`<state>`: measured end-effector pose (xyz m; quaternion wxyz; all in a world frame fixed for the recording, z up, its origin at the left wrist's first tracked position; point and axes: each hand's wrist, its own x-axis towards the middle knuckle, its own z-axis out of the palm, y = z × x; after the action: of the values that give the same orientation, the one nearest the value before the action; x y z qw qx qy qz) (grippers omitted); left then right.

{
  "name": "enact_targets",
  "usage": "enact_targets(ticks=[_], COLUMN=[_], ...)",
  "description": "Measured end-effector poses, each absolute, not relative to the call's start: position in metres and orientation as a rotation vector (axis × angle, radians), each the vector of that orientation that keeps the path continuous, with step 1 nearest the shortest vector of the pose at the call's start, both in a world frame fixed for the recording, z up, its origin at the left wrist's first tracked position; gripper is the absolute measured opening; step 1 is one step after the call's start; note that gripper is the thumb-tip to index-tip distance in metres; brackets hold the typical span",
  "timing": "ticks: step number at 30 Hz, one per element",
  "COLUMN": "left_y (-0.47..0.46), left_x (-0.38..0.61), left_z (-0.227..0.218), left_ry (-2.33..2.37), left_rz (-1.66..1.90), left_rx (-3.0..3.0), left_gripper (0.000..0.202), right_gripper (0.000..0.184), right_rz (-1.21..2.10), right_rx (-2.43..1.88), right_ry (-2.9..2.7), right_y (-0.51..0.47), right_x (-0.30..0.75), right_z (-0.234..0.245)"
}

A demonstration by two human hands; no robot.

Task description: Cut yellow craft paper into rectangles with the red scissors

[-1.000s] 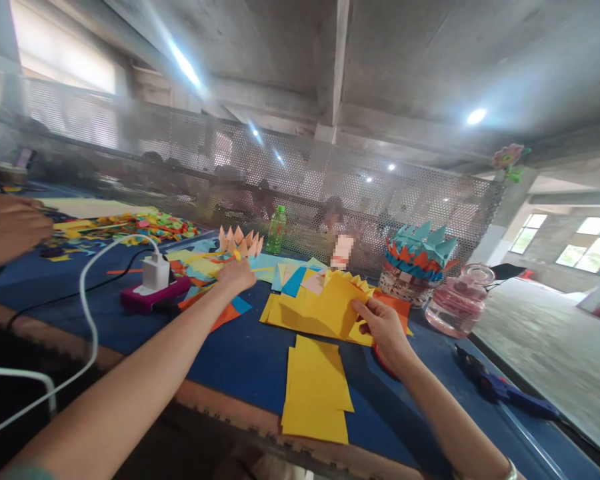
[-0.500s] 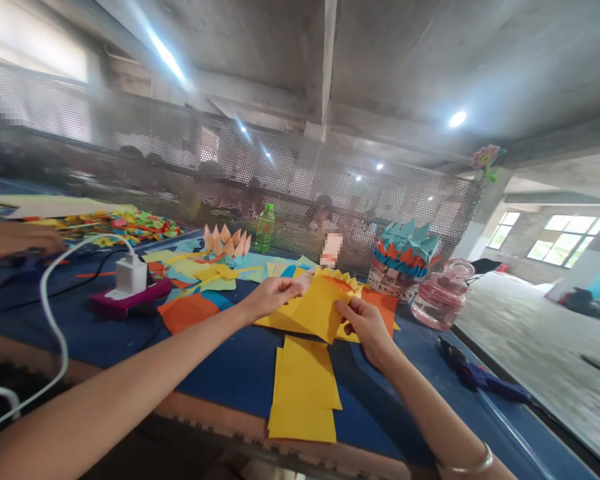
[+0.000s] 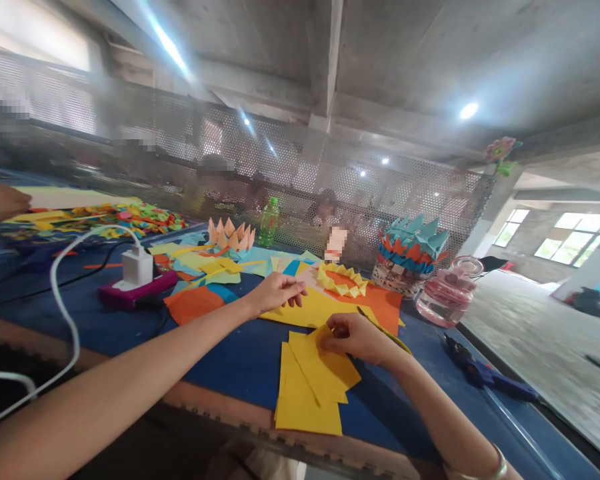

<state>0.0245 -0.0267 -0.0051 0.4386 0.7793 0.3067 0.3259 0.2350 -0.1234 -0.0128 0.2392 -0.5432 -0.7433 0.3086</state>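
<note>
My right hand (image 3: 353,337) pinches a yellow paper square (image 3: 325,363) that rests on a small stack of yellow squares (image 3: 303,403) near the table's front edge. My left hand (image 3: 276,293) hovers just above a larger spread of yellow sheets (image 3: 310,310), its fingers curled and partly apart, holding nothing I can see. A folded yellow zigzag paper ring (image 3: 341,280) lies on an orange sheet (image 3: 380,300) just behind both hands.
The blue table (image 3: 240,360) carries coloured paper scraps (image 3: 105,223), a peach paper crown (image 3: 230,237), a green bottle (image 3: 269,223), a basket with a teal-and-orange crown (image 3: 410,257), a pink glass jar (image 3: 445,297), a glue gun (image 3: 480,373), a white charger (image 3: 137,267). Another person's hand (image 3: 0,200) shows at far left.
My right hand has brought one yellow square down from the spread onto the near stack. My left hand has let go of that sheet and stays over the spread.
</note>
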Motion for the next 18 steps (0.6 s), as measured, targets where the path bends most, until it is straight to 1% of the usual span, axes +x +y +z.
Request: enact_targets(ticks=[1, 2, 4, 5, 6, 9, 12, 15, 18], left_y=[-0.026, -0.026, -0.025, -0.024, -0.024, -0.022, -0.017, -0.010, -0.003], left_x=[0.025, 0.025, 0.024, 0.024, 0.024, 0.022, 0.019, 0.015, 0.010], left_z=[-0.006, -0.007, -0.007, -0.007, -0.007, -0.005, -0.004, -0.005, -0.006], left_ry=[0.766, 0.773, 0.801, 0.819, 0.840, 0.924, 1.018, 1.095, 1.184], left_rz=[0.806, 0.804, 0.811, 0.816, 0.821, 0.850, 0.913, 0.969, 0.998], left_rx=[1.950, 1.963, 1.989, 2.002, 2.014, 2.035, 2.052, 2.094, 2.165], left_gripper=[0.038, 0.038, 0.036, 0.035, 0.034, 0.032, 0.028, 0.027, 0.027], right_gripper=[0.024, 0.028, 0.045, 0.049, 0.049, 0.032, 0.018, 0.011, 0.008], right_rz=[0.758, 0.713, 0.732, 0.762, 0.783, 0.769, 0.682, 0.632, 0.683], right_rx=[-1.484, -1.476, -1.466, -1.458, -1.447, -1.425, -1.418, -1.410, -1.403], right_ry=[-2.071, -2.094, -2.134, -2.156, -2.180, -2.223, -2.200, -2.151, -2.104], right_y=[-0.124, -0.126, -0.128, -0.129, -0.130, -0.129, -0.126, -0.123, -0.121], right_x=[0.235, 0.235, 0.235, 0.235, 0.235, 0.234, 0.233, 0.232, 0.233], right_z=[-0.012, -0.010, -0.007, -0.005, -0.004, -0.004, -0.007, -0.011, -0.014])
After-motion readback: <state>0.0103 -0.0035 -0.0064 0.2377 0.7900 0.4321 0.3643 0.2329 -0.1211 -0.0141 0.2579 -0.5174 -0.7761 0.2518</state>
